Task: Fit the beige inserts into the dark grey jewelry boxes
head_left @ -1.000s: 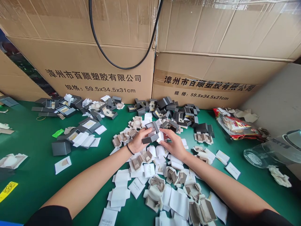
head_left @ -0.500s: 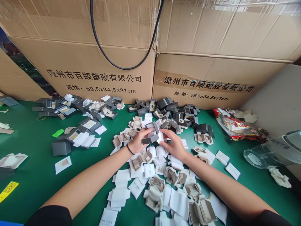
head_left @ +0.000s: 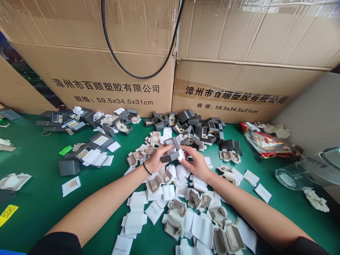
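Over the middle of the green table (head_left: 98, 187), both hands meet at a small dark grey jewelry box (head_left: 170, 157) whose lid stands open. My left hand (head_left: 156, 160) is closed on the box's left side. At its right side, my right hand (head_left: 196, 163) pinches a white insert (head_left: 181, 154) that sits against the box; how far it is inside I cannot tell. Below the hands spread folded card inserts (head_left: 174, 226) and white cards, some printed "BRILLIANCE" (head_left: 154, 212).
More dark grey boxes (head_left: 187, 117) lie along the back, with another heap (head_left: 79, 118) at the left. Large cardboard cartons (head_left: 114, 71) wall off the rear, a black cable (head_left: 114, 56) hanging before them. On the right are a red snack bag (head_left: 265, 141) and a clear jug (head_left: 300, 173).
Both hands and the box stay almost where they were. The yellow label at the left edge has shifted slightly left.
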`<action>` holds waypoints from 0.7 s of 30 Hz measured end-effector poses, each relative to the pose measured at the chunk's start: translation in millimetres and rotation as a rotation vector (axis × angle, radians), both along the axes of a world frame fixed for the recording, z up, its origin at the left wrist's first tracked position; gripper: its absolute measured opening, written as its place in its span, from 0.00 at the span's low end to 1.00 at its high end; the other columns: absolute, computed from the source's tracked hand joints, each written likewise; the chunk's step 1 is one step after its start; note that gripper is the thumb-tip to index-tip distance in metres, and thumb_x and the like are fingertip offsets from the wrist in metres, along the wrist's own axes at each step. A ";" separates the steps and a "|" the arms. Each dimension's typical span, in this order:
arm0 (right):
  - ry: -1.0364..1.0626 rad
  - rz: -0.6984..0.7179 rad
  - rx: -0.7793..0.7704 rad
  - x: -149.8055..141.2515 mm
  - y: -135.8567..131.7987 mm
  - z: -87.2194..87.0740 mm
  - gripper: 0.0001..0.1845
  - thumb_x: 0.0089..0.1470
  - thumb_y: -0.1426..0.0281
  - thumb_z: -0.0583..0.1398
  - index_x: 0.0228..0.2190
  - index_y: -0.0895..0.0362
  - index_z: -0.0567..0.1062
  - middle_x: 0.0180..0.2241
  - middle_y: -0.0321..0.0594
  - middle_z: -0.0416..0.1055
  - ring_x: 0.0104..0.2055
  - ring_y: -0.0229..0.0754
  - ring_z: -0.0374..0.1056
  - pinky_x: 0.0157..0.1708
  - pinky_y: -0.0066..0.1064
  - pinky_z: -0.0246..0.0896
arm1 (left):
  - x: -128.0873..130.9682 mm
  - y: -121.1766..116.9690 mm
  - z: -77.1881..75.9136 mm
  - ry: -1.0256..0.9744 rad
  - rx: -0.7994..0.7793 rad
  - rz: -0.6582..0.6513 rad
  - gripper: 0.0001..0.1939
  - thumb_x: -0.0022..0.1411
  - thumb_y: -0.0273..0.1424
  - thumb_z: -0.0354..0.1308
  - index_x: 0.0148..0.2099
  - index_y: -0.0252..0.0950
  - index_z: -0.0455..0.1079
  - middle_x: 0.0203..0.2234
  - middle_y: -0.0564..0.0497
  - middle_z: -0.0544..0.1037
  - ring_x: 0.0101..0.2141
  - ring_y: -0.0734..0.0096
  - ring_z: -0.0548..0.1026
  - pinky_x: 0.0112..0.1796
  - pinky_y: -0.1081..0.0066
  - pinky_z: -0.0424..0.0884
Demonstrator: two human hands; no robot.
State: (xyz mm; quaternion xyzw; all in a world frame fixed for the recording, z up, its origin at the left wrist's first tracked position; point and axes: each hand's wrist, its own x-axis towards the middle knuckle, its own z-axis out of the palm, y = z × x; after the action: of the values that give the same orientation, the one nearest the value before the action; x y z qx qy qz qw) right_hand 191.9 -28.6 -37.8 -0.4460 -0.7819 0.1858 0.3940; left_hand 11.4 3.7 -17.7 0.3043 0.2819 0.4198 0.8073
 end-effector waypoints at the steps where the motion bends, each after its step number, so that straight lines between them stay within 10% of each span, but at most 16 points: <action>1: 0.001 0.002 -0.004 -0.2 -0.1 0.3 0.21 0.54 0.65 0.56 0.51 0.53 0.64 0.42 0.43 0.69 0.33 0.40 0.66 0.35 0.34 0.67 | 0.1 0.3 -0.4 0.006 0.000 0.001 0.09 0.54 0.31 0.58 0.37 0.32 0.73 0.30 0.49 0.77 0.31 0.70 0.74 0.35 0.71 0.69; 21: 0.013 0.013 -0.035 1.5 2.7 -5.4 0.23 0.54 0.63 0.56 0.51 0.52 0.64 0.41 0.43 0.70 0.31 0.40 0.65 0.33 0.34 0.66 | 1.0 1.1 -2.7 0.056 0.007 0.013 0.10 0.54 0.31 0.59 0.38 0.32 0.72 0.30 0.48 0.77 0.32 0.69 0.75 0.37 0.69 0.70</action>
State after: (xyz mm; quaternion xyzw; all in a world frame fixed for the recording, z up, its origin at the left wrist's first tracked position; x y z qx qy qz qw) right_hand 193.3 -26.0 -43.2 -0.4463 -0.7788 0.2048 0.3902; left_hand 12.4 4.9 -20.4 0.3169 0.3047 0.4174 0.7953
